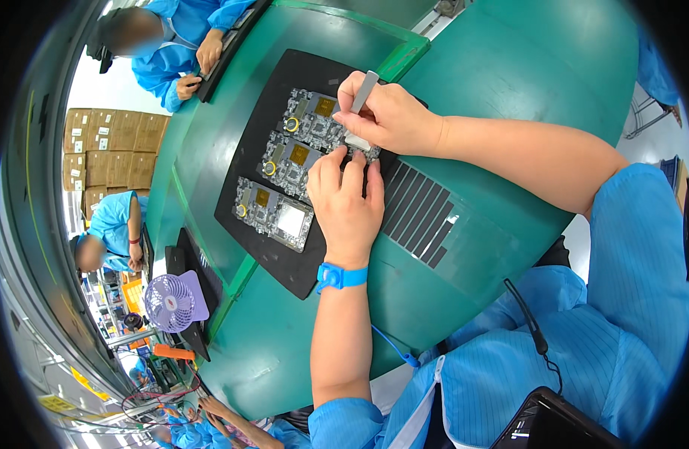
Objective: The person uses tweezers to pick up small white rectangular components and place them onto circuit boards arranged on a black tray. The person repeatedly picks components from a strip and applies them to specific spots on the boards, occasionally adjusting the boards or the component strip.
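My right hand (382,116) is closed round grey metal tweezers (365,91), whose tips are hidden behind the fingers. It works over the right end of the farthest circuit board (308,118), beside a pale silver patch (357,141). My left hand (347,198) has its fingers stretched and spread, fingertips touching that board's near edge. Part of the middle circuit board (287,165) lies under or close to this hand. Nearest me is a third circuit board (273,213) with a bright silver square at its right end. All three lie on a black mat (266,266).
Dark strips (419,209) lie in a row on the green table (464,247), right of the mat. A blue wrist strap (342,276) circles my left wrist. A purple fan (172,302) stands at the left. Co-workers in blue sit beyond, near stacked cartons (112,133).
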A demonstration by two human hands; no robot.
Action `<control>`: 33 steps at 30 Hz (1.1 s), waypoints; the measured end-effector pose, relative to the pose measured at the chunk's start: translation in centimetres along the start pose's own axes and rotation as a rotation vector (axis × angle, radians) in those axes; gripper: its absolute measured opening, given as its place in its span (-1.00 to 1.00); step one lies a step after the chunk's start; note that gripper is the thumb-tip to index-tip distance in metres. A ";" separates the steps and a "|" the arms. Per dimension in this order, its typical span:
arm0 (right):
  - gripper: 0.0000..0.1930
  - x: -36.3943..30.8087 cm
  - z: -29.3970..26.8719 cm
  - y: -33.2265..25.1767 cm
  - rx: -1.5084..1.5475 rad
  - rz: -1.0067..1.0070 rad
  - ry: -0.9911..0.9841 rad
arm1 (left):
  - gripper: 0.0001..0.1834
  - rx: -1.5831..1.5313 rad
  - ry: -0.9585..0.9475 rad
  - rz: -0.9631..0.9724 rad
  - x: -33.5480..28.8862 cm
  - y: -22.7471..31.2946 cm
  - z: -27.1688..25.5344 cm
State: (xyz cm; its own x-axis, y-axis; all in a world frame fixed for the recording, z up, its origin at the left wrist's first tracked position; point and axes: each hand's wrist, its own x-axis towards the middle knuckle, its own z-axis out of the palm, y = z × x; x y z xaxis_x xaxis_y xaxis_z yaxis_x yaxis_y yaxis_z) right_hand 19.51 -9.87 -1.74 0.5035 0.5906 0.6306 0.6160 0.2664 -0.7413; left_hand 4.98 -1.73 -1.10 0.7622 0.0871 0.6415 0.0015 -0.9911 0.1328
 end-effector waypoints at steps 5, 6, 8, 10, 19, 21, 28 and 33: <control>-0.83 0.0 0.2 0.1 -0.031 -0.009 -0.019 | -0.79 0.005 0.004 0.004 0.1 0.0 0.0; -0.84 -0.1 0.3 0.2 -0.030 -0.007 -0.025 | -0.78 -0.005 -0.010 -0.003 0.0 0.0 0.0; -0.84 -0.1 0.5 0.4 -0.036 -0.079 0.031 | -0.76 -0.024 -0.039 -0.017 -0.2 -0.2 0.1; -0.84 0.0 0.1 -0.1 0.033 0.014 0.048 | -0.76 -0.019 -0.028 -0.005 0.0 -0.1 0.0; -0.83 -3.9 -5.1 -2.5 0.516 0.623 -0.028 | -0.81 0.034 -0.080 0.087 -0.2 2.8 -2.3; -0.83 -6.1 -7.0 -4.3 0.536 0.713 -0.125 | -0.77 -0.241 -0.259 0.176 -1.5 5.8 -4.0; -0.82 -9.6 -8.5 -8.0 0.331 0.780 -0.079 | -0.47 -0.266 -0.485 0.110 -5.4 9.7 -5.4; -0.82 -9.4 -7.8 -8.1 0.256 0.757 -0.086 | -0.36 -0.282 -0.535 0.092 -4.6 9.4 -5.0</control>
State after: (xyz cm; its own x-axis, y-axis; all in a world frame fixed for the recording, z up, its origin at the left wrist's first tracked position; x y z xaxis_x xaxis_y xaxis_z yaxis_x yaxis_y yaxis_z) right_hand 14.54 -23.53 0.11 0.6743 0.7346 -0.0761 -0.0367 -0.0696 -0.9969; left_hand -1.74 -10.98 0.96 0.9706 -0.1330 0.2009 -0.1958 -0.9212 0.3363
